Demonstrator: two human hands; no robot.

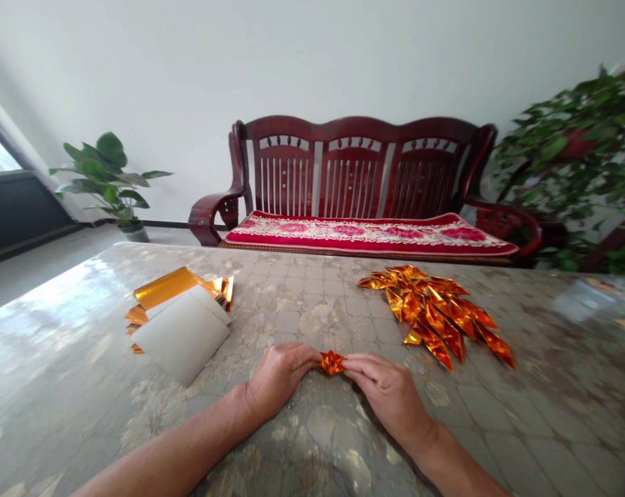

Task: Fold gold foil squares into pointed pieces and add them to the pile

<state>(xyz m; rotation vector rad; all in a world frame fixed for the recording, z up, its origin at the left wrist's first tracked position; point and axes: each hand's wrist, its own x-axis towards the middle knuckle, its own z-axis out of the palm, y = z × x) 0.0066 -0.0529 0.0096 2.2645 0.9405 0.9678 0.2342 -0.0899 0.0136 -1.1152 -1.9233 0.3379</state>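
Between my two hands is a small folded piece of orange-gold foil paper (pixel 332 362), held just above or on the table. My left hand (pixel 280 376) pinches its left end, and my right hand (pixel 387 386) pinches its right end. The fingertips hide both ends of the piece. To the right lies a pile of folded gold foil pieces (pixel 436 310), pointed and shiny. On the left is a loose stack of foil paper sheets (pixel 188 335), some with the pale side up and some with the gold side up.
The table (pixel 302 297) has a patterned, glossy cover. A clear plastic bag (pixel 597 298) lies at its right edge. Beyond the table stands a dark red wooden bench (pixel 353 172) with a flowered cushion (pixel 364 231). Potted plants (pixel 110 172) flank it on both sides.
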